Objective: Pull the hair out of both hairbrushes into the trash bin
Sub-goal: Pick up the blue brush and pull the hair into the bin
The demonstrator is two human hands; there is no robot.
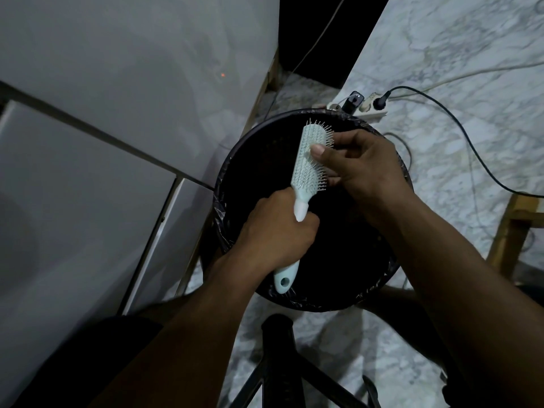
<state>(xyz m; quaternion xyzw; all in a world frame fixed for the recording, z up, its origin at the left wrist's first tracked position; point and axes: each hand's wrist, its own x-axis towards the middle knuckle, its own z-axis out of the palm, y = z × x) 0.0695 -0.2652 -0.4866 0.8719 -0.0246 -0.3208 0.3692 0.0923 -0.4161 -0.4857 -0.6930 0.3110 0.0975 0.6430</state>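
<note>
Gripping a pale mint-green plastic paddle hairbrush [310, 160] by its handle, a person's left hand [276, 231] holds it over the open mouth of a round black trash bin lined with a dark plastic bag [223, 184] at the centre of the frame. That hand is wrapped fully closed around the middle of the handle, whose looped end pokes out below the fist toward the lower middle of the frame. The brush's long axis runs from lower left to upper right, with the bristled head pointing up toward the far rim of the bin and the bristles turned to the right of the frame. The right hand [365, 166] meets the head from that side, thumb laid across the bristle pad and fingers curled in against the pins; it is partly closed, and whether it has hold of any strands of hair cannot be told in the dim light. Being directly beside the bristles, the right hand is the nearer one to the work, and any pull away from the pad would likely drop loosened hair straight into the bin beneath. Only one brush is in view. A white power strip with plugged cables [368, 108] lies on the marble-patterned floor [471, 69] just beyond the bin.
</note>
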